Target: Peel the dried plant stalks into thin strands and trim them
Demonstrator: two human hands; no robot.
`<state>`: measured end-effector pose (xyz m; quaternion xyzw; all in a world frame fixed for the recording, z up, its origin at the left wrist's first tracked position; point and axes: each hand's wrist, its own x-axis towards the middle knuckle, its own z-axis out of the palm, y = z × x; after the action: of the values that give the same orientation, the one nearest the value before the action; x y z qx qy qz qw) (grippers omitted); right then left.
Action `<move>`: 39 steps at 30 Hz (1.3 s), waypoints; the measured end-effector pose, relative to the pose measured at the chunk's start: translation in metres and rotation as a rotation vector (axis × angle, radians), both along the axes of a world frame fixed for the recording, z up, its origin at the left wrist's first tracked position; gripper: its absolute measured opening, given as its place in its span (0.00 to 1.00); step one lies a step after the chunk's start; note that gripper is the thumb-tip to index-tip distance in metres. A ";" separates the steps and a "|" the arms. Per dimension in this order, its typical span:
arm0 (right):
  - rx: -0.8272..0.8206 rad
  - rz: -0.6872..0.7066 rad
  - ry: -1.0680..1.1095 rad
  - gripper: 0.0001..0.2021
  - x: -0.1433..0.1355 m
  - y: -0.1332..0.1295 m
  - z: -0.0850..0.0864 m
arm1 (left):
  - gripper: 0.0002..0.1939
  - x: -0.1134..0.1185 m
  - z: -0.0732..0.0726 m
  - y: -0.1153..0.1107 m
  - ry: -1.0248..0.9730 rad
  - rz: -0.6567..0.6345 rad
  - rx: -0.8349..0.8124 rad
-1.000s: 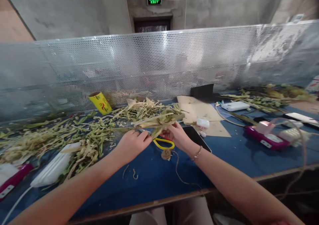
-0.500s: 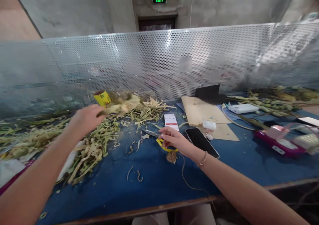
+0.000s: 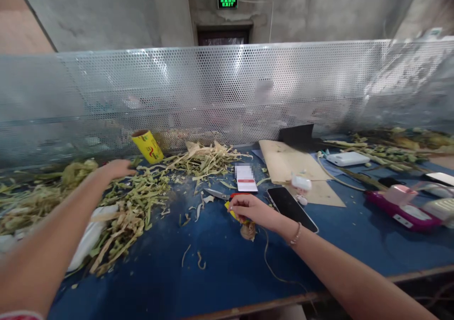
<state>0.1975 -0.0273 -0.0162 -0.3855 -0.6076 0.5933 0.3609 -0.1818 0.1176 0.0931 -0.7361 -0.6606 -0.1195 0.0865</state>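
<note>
My left hand (image 3: 121,168) is over the heap of dried plant scraps (image 3: 152,187). Its fingers look curled and a short green stalk end (image 3: 135,161) shows at the fingertips; a yellowish-green bunch (image 3: 81,169) lies behind the wrist. My right hand (image 3: 246,206) hovers over or rests on the handles of scissors (image 3: 217,194), its fingers curled and close together. The scissors lie on the table, blades pointing left, red and yellow grips partly covered. Whatever those fingers hold is hidden. Just below them is a small brown dried piece (image 3: 248,231).
A yellow tube (image 3: 148,147) leans near the perforated metal screen (image 3: 227,88). Around my right arm are a black phone (image 3: 292,209), a white card (image 3: 246,183), brown paper (image 3: 294,161), a clear small case (image 3: 301,182) and a magenta power strip (image 3: 404,211). A thin cord (image 3: 267,258) crosses the blue table (image 3: 149,282).
My left hand has swung left with the dried plant piece, which pointed right before. The yellow tube is no longer overlapped by it. My right hand stays by the scissors; a red grip now shows.
</note>
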 end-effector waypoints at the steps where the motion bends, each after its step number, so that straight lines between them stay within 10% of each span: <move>1: -0.001 0.009 -0.017 0.10 0.000 0.000 0.000 | 0.12 0.026 -0.002 0.011 0.003 -0.055 -0.085; 7: 0.005 0.003 -0.078 0.10 -0.001 0.003 -0.003 | 0.11 0.192 -0.018 0.090 -0.065 -0.311 -0.109; 12: 0.017 -0.013 -0.109 0.06 0.001 0.003 0.004 | 0.13 0.254 -0.039 0.131 -0.138 -0.186 -0.067; 18: 0.005 0.051 -0.164 0.04 0.002 -0.009 0.021 | 0.09 0.258 -0.051 0.152 -0.230 -0.180 -0.060; 24: 0.067 0.086 -0.197 0.05 0.003 -0.008 0.018 | 0.10 0.241 -0.025 0.150 -0.367 -0.202 0.091; 30: 0.085 -0.006 -0.153 0.05 0.002 0.002 0.008 | 0.10 0.222 -0.004 0.121 -0.557 -0.257 0.242; 39: 0.189 -0.286 0.036 0.18 -0.002 0.020 -0.002 | 0.09 0.209 -0.015 0.065 -0.989 -0.281 0.341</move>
<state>0.1950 -0.0071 -0.0185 -0.4218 -0.5932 0.4828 0.4870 0.0272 0.1825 0.0779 -0.6487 -0.4890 -0.5678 -0.1331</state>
